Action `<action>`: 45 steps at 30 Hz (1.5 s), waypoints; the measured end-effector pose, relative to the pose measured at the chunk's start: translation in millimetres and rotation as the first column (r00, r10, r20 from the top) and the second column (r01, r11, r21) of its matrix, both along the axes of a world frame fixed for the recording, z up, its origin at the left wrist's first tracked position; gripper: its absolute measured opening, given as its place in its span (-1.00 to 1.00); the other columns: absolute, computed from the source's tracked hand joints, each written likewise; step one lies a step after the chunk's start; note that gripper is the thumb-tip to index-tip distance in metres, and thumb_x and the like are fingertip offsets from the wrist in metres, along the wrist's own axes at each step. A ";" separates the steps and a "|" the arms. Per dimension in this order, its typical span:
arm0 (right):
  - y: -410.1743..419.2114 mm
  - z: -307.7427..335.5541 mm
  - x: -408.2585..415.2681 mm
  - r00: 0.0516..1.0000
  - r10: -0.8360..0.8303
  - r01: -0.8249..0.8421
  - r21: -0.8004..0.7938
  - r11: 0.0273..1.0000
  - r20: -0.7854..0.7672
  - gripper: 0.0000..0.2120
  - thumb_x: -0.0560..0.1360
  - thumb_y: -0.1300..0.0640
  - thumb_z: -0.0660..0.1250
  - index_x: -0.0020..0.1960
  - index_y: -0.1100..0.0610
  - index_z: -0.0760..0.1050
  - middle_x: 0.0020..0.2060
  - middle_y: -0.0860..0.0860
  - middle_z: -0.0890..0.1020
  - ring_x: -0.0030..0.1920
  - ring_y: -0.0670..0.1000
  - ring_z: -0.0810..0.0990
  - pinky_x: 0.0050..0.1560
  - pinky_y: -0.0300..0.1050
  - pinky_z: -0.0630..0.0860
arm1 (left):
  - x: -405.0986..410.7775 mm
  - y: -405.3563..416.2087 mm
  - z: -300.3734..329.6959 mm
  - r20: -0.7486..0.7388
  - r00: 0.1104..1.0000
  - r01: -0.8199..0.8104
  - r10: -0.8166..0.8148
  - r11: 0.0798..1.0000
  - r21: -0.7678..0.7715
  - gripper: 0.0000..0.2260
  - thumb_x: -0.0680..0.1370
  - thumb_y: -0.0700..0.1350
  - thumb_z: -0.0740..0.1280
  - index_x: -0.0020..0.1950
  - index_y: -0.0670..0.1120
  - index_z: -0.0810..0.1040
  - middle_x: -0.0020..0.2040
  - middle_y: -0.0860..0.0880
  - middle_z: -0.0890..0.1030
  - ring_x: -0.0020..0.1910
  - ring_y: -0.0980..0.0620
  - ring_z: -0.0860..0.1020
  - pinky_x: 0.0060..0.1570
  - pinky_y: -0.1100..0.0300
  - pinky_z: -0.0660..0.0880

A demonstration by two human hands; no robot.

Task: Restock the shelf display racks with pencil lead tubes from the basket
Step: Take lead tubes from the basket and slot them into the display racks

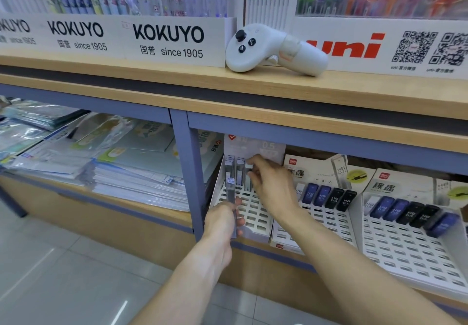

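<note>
My left hand (222, 219) grips a small bundle of clear grey pencil lead tubes (231, 195), held upright in front of the leftmost white slotted display rack (255, 213). Further back, my right hand (271, 181) pinches a single grey lead tube (249, 172) at that rack's back row, next to two tubes standing there (235, 169). To the right, a second rack (324, 223) and a third rack (410, 246) each hold a back row of blue and black HB 0.5 tubes. No basket is in view.
The racks sit on a low shelf under a wooden ledge (278, 89). A white handheld controller (273, 51) lies on that ledge. A blue divider post (190, 167) stands left of the racks, with stacks of plastic-wrapped paper goods (101, 162) beyond it. Grey tiled floor is below.
</note>
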State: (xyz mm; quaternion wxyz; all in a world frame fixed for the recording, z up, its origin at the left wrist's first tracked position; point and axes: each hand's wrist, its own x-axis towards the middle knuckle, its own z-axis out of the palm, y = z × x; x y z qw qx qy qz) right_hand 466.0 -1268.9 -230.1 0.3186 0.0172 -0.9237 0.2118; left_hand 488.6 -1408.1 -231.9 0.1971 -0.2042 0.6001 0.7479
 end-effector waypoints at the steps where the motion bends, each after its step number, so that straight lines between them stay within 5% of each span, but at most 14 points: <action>1: -1.0 -1.3 -1.3 1.000 -0.015 0.015 0.043 0.999 -0.001 -0.71 0.54 0.23 0.41 0.25 0.09 0.54 -0.04 0.08 0.67 -0.08 0.15 0.67 -0.17 0.01 0.61 | 0.5 -0.2 1.5 -0.002 1.000 0.001 -0.001 1.000 -0.002 -0.79 0.66 -0.19 0.26 0.06 -0.12 0.71 -0.15 -0.08 0.56 -0.29 0.01 0.51 -0.35 0.18 0.44; 5: 2.3 -8.7 0.4 0.997 -0.077 0.077 0.095 0.992 -0.009 -0.61 0.48 0.33 0.44 0.28 0.12 0.61 0.00 0.12 0.57 -0.08 0.18 0.63 -0.18 0.01 0.60 | 3.6 -0.2 8.7 -0.003 1.000 0.005 -0.005 1.000 -0.013 -0.78 0.65 -0.19 0.25 0.03 -0.12 0.71 -0.06 -0.11 0.62 -0.31 0.01 0.51 -0.36 0.18 0.45; 8: 4.9 -7.6 8.2 0.997 -0.037 0.031 0.081 0.996 0.073 -0.52 0.52 0.33 0.38 0.42 0.10 0.50 0.12 0.11 0.55 0.04 0.16 0.61 -0.01 0.05 0.61 | 6.3 -1.3 10.4 -0.007 1.000 -0.001 0.000 1.000 -0.006 -0.78 0.65 -0.19 0.26 -0.01 -0.13 0.71 -0.09 -0.11 0.63 -0.28 -0.01 0.51 -0.36 0.16 0.45; 11: 1.0 0.7 24.1 0.995 -0.046 0.067 -0.248 0.966 0.089 -0.64 0.56 0.16 0.38 0.34 -0.02 0.51 0.05 -0.04 0.61 -0.04 -0.04 0.62 0.02 0.01 0.62 | 9.1 -1.5 12.6 -0.026 1.000 0.006 -0.005 1.000 0.024 -0.74 0.65 -0.19 0.23 -0.02 -0.20 0.72 -0.25 -0.09 0.65 -0.36 0.01 0.50 -0.40 0.16 0.42; 15: -6.6 11.6 44.9 0.959 0.122 0.090 -0.687 0.721 0.254 -0.73 0.48 -0.03 0.52 0.14 -0.10 0.57 -0.18 -0.11 0.69 -0.13 -0.13 0.66 -0.04 -0.10 0.63 | 12.9 2.8 12.7 -0.102 0.991 0.089 -0.087 0.996 0.015 -0.81 0.65 -0.17 0.27 0.10 -0.17 0.67 -0.19 -0.10 0.70 -0.33 0.01 0.53 -0.40 0.19 0.42; 19: 0.9 11.3 49.6 0.942 0.262 0.055 -0.866 0.496 0.210 -0.65 0.49 0.28 0.50 0.22 0.01 0.59 -0.14 0.00 0.75 -0.03 0.02 0.73 0.08 -0.02 0.67 | 19.0 3.3 10.3 -0.191 0.973 0.136 -0.131 0.991 0.016 -0.78 0.55 -0.26 0.45 0.12 -0.01 0.69 -0.04 -0.02 0.75 -0.16 0.11 0.67 -0.19 0.31 0.52; 21: 3.6 14.4 52.7 0.939 0.292 0.037 -0.896 0.442 0.183 -0.64 0.52 0.38 0.43 0.24 0.07 0.59 -0.16 0.03 0.75 -0.03 0.03 0.74 0.06 -0.08 0.67 | 20.9 2.4 12.4 -0.232 0.967 0.106 -0.105 0.994 -0.010 -0.73 0.47 -0.32 0.51 0.11 -0.05 0.70 -0.09 0.00 0.75 -0.23 0.22 0.68 -0.31 0.46 0.49; 27: 4.0 18.4 55.9 0.937 0.325 -0.055 -0.861 0.506 0.131 -0.67 0.49 0.32 0.49 0.16 0.00 0.59 -0.18 0.03 0.73 -0.06 0.07 0.73 0.01 -0.04 0.69 | 20.1 2.2 13.1 -0.278 0.957 0.075 -0.088 0.995 -0.059 -0.69 0.42 -0.37 0.55 0.11 -0.11 0.69 -0.06 -0.04 0.72 -0.30 0.29 0.65 -0.38 0.52 0.45; 33: -0.9 21.9 40.3 0.995 0.080 -0.096 -0.673 0.734 -0.055 -0.71 0.49 0.27 0.48 0.09 -0.04 0.51 -0.17 -0.12 0.67 -0.11 -0.14 0.67 -0.04 -0.19 0.63 | 11.1 2.5 2.7 -0.348 0.933 -0.017 -0.089 0.957 -0.291 -0.54 0.43 -0.23 0.58 0.23 0.04 0.51 0.08 0.09 0.60 0.11 0.04 0.59 0.15 0.14 0.54; 38: -10.5 18.1 22.3 0.990 0.048 -0.101 -0.438 0.893 -0.131 -0.73 0.53 0.21 0.46 0.13 -0.03 0.47 -0.11 -0.14 0.66 -0.08 -0.18 0.66 0.00 -0.14 0.65 | 7.0 -1.2 -9.2 -0.294 0.947 0.019 -0.126 0.940 -0.341 -0.63 0.49 -0.24 0.52 0.19 0.06 0.52 0.10 0.10 0.60 0.11 0.03 0.59 0.18 0.12 0.53; 45: -16.5 -0.1 7.5 0.990 0.094 -0.119 -0.265 0.957 -0.105 -0.75 0.55 0.21 0.43 0.14 -0.02 0.46 -0.14 -0.08 0.66 -0.14 -0.04 0.66 -0.12 0.04 0.64 | 4.0 -2.6 -13.2 -0.277 0.953 0.024 -0.119 0.946 -0.323 -0.66 0.50 -0.26 0.49 0.18 0.05 0.55 0.06 0.11 0.61 0.10 0.05 0.59 0.20 0.13 0.53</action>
